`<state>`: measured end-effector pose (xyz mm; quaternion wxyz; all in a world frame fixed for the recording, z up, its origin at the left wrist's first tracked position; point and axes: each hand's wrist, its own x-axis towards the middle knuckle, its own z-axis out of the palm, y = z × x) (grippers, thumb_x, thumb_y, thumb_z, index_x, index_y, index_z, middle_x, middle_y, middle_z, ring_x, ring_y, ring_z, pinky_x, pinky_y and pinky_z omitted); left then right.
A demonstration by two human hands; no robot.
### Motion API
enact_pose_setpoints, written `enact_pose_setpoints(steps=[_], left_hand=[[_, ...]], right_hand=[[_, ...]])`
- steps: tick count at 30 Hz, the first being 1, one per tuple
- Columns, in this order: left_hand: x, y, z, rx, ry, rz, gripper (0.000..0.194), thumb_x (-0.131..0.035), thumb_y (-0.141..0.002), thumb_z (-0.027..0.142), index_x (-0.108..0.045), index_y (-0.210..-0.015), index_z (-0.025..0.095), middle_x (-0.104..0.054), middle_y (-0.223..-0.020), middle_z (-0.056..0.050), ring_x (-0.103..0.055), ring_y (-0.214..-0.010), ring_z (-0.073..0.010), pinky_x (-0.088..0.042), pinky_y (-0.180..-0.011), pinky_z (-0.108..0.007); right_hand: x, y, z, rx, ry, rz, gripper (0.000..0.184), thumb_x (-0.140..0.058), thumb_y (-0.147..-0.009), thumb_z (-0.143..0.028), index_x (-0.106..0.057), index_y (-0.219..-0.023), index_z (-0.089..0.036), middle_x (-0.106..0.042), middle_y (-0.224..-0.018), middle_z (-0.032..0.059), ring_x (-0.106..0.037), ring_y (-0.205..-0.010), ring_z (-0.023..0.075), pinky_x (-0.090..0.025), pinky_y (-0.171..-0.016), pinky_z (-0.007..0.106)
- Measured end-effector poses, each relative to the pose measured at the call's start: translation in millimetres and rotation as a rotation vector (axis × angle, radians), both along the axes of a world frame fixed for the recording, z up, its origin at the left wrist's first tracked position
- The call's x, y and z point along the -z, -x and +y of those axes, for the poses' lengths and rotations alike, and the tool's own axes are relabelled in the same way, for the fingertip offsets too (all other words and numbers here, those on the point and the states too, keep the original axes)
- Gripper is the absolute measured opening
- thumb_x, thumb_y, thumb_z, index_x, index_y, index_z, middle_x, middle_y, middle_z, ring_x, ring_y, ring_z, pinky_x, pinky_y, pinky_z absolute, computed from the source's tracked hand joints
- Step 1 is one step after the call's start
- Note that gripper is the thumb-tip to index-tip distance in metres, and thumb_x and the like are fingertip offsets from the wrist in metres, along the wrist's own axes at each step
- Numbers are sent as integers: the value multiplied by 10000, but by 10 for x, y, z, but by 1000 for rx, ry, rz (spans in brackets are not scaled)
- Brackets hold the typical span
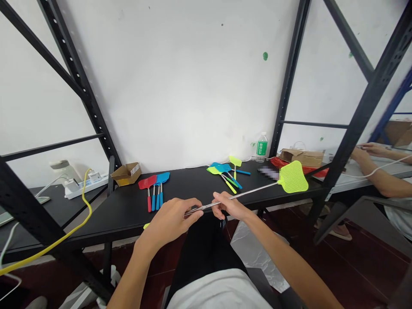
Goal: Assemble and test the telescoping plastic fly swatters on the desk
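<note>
A yellow-green fly swatter (292,177) with a long thin metal shaft lies across both my hands, its mesh head out to the right. My left hand (175,219) is closed on the shaft toward the handle end; a bit of yellow-green handle shows past the wrist. My right hand (229,205) grips the shaft farther along, thumb on top and fingers beneath. Behind my left hand, a red fly swatter (147,183) lies beside several blue fly swatters (162,177). Beyond my right hand is a pile of blue and yellow-green fly swatters (222,168).
The black table (189,184) stands against a white wall between dark metal posts. An open cardboard box (127,174) sits at the left, near a power strip (86,184) and yellow cable (85,216). A water bottle (262,148) stands at the back right. Another person's arm (370,167) shows at the right.
</note>
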<state>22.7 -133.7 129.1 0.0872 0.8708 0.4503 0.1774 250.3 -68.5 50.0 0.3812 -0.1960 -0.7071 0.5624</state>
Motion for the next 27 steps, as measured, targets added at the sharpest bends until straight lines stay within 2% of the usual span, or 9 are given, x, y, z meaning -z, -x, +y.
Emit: enact_pose_setpoints(steps=[5, 11, 16, 21, 27], left_hand=[[49, -66, -7, 81, -45, 21, 346, -405, -1022, 434, -708, -963, 279, -611, -673, 21, -462, -583, -153, -249, -573, -274], [103, -165, 6, 137, -11, -34, 358, -396, -1038, 419, -720, -961, 286, -678, -740, 26, -491, -587, -142, -275, -596, -267], [135, -154, 49, 189, -10, -27, 406, -346, -1057, 386, -730, -983, 278, -675, -749, 19, -458, -573, -137, -283, -601, -269], [91, -101, 29, 217, 15, -4, 453, -341, -1052, 440, -733, -930, 251, -524, -612, 22, -389, -547, -135, -256, -569, -274], [49, -80, 37, 221, 72, -40, 489, -348, -1039, 488, -744, -925, 225, -397, -570, 30, -283, -536, -130, -218, -549, -275]], right_hand=[[-41, 25, -68, 11, -54, -84, 646, -406, -1005, -574, -573, -561, -136, -530, -512, 9, -502, -475, 102, -394, -549, 250], [-100, 61, -154, 25, -107, -178, 629, -430, -992, -579, -586, -577, -134, -552, -525, 10, -513, -503, 102, -416, -594, 254], [-140, 25, -146, -36, -104, -204, 591, -440, -994, -553, -599, -608, -134, -564, -540, 11, -521, -513, 109, -418, -583, 254], [-208, -49, -156, -108, -154, -232, 561, -451, -997, -528, -615, -631, -135, -574, -551, 15, -527, -535, 118, -417, -585, 257], [-295, -81, -202, -105, -206, -242, 539, -455, -1004, -502, -627, -649, -135, -594, -586, 19, -543, -553, 119, -429, -601, 255]])
